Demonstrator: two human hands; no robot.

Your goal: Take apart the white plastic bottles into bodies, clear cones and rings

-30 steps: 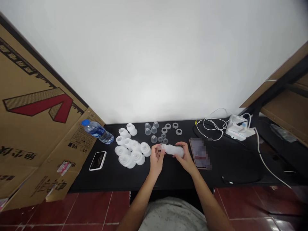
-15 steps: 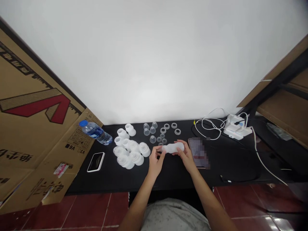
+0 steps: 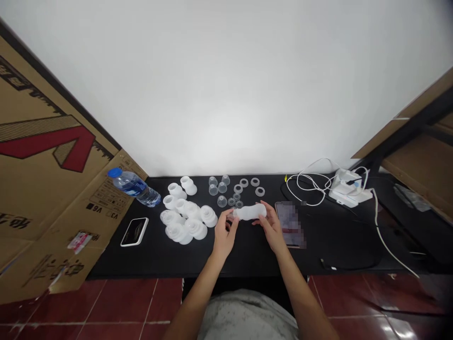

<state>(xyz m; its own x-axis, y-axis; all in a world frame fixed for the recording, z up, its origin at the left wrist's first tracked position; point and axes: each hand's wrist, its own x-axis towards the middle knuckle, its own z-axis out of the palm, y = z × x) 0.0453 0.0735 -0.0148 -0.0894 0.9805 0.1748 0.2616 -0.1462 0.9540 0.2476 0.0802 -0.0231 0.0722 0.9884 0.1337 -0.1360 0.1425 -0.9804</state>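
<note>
A white baby bottle (image 3: 250, 212) lies sideways in the air between my hands, above the black table. My left hand (image 3: 225, 231) pinches its clear-looking top end at the left. Around the rounded bottom end, my right hand (image 3: 272, 227) is closed with thumb and fingers. To the left of my left hand stand several white bottles (image 3: 195, 228) in a cluster, some with tops on and some with open necks. Beyond my hands are several clear dome caps (image 3: 222, 201) and several translucent rings (image 3: 260, 191), with smaller round pieces (image 3: 236, 196) among them.
A water bottle (image 3: 136, 188) with a blue cap leans by the cardboard box (image 3: 46, 189) at left. A white-framed device (image 3: 135, 232) lies near it. Right of my hands are a phone (image 3: 289, 224), white cables (image 3: 311, 189) and a white power strip (image 3: 345, 189).
The view has shifted slightly, so most things appear a little further left and higher. Both hands keep their hold on the baby bottle, with little visible change in grip.
</note>
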